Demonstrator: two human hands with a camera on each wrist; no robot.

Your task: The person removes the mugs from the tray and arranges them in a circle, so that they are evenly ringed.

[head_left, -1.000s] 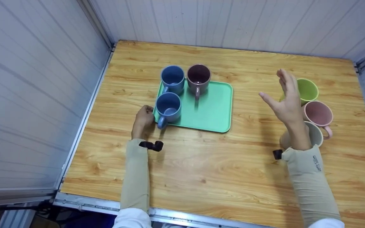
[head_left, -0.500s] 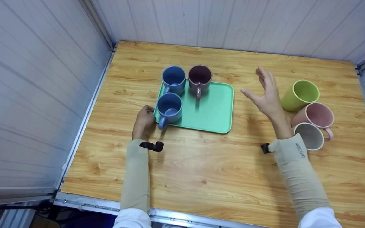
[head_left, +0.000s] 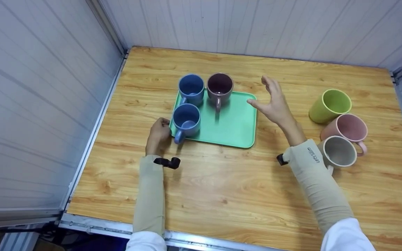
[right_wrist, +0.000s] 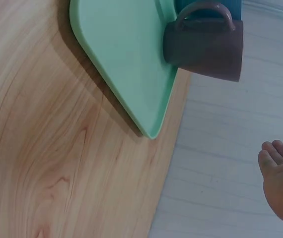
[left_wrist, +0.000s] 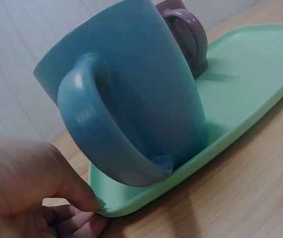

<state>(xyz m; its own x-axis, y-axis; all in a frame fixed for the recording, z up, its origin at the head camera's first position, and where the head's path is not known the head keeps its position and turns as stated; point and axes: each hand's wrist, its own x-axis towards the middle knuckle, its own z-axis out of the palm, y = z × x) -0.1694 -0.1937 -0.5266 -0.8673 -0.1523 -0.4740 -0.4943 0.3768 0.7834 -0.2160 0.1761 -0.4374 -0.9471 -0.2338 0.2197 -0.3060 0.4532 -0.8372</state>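
My left hand (head_left: 159, 134) pinches the near left corner of a green tray (head_left: 229, 130); in the left wrist view the thumb (left_wrist: 79, 191) is at the rim with fingers curled below. Two blue mugs stand along the tray's left side: a front blue mug (head_left: 186, 120) beside my hand, handle toward me, and a rear blue mug (head_left: 191, 89). A dark purple mug (head_left: 219, 87) stands right of the rear one. My right hand (head_left: 274, 106) holds nothing, thumb and fingers spread apart, just past the tray's right edge. In the right wrist view it shows at the lower right edge.
At the right of the wooden table (head_left: 222, 195) stand a yellow-green mug (head_left: 321, 111), a pink mug (head_left: 351, 127) and a pale grey mug (head_left: 340, 151), close together. My right sleeve (head_left: 312, 177) passes beside the grey one. Panel walls (head_left: 194, 24) border the table.
My right hand has moved left, away from over the mugs at the right, to beside the tray's right edge. The left hand, tray and its mugs have stayed in place.
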